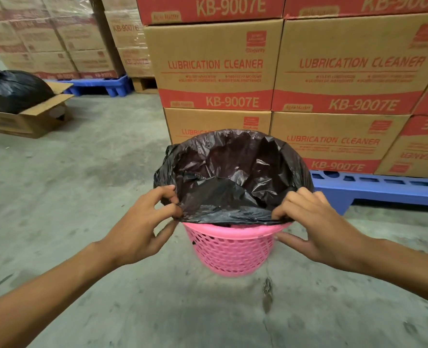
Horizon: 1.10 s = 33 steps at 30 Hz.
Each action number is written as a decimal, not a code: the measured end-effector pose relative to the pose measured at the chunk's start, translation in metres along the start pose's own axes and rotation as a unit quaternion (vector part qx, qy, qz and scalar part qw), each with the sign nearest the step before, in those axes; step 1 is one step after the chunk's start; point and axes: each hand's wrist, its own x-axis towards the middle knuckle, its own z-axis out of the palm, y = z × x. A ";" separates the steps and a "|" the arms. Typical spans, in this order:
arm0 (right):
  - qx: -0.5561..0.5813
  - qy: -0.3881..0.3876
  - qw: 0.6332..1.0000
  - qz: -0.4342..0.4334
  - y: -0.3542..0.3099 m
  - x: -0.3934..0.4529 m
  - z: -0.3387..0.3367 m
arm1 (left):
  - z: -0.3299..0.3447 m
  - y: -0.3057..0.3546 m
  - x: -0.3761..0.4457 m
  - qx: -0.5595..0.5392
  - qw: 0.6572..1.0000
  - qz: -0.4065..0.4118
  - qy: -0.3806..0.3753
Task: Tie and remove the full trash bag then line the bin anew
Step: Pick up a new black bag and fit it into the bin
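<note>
Grey concrete floor [112,172] across the lower frame, cracked and stained at lower centre. Two bare forearms reaching in from the bottom corners. Left hand [142,222] at centre left, thumb and fingers pinched on the near left edge of the bag [233,172]. Right hand [315,222] at centre right, fingers curled over and gripping the near right edge, thumb stretched out just beside the bin [230,249]. Pink, perforated, standing on the floor at centre frame, its near rim bare below the lifted black plastic. Mouth of the bag spread wide over the top, far side draped over the rim. Beyond, stacked cartons [283,71] on a blue pallet [373,187], upper right. At far left, a tied full bag [9,89] sitting in an open box [32,119].
</note>
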 end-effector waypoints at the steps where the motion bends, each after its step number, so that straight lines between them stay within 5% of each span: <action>1: -0.012 0.015 1.000 -0.010 -0.005 0.001 0.004 | 0.001 0.002 -0.003 -0.004 1.000 -0.001 -0.008; 7: -0.154 0.119 0.964 -0.179 -0.008 -0.012 0.024 | 0.014 0.006 -0.009 -0.004 0.999 0.031 0.035; 15: -0.150 0.129 0.957 -0.214 0.009 -0.005 0.029 | 0.027 -0.002 -0.007 0.053 0.996 0.043 0.051; 19: -0.167 0.048 0.973 -0.151 0.032 -0.025 0.036 | 0.034 0.001 -0.011 -0.054 0.995 -0.034 0.078; 22: 0.025 0.030 0.994 0.106 0.049 -0.039 0.030 | 0.035 0.006 -0.013 -0.179 0.963 -0.147 0.139; 23: 0.140 0.060 0.962 0.228 0.052 -0.037 0.025 | 0.032 0.007 -0.007 -0.236 0.934 -0.209 0.169; 25: 0.370 0.053 0.812 0.449 0.058 -0.027 0.015 | 0.022 0.007 0.012 -0.366 0.829 -0.362 0.217; 26: 0.447 0.019 0.742 0.499 0.060 -0.020 0.011 | 0.017 0.006 0.024 -0.433 0.761 -0.434 0.212; 28: 0.525 -0.030 0.683 0.508 0.057 -0.012 0.009 | 0.009 0.000 0.043 -0.504 0.672 -0.524 0.144; 30: 0.573 -0.014 0.665 0.479 0.052 -0.006 0.010 | 0.007 -0.008 0.052 -0.489 0.673 -0.548 0.086; 33: 0.601 0.010 0.662 0.449 0.049 -0.006 0.015 | 0.011 -0.016 0.056 -0.476 0.683 -0.546 0.095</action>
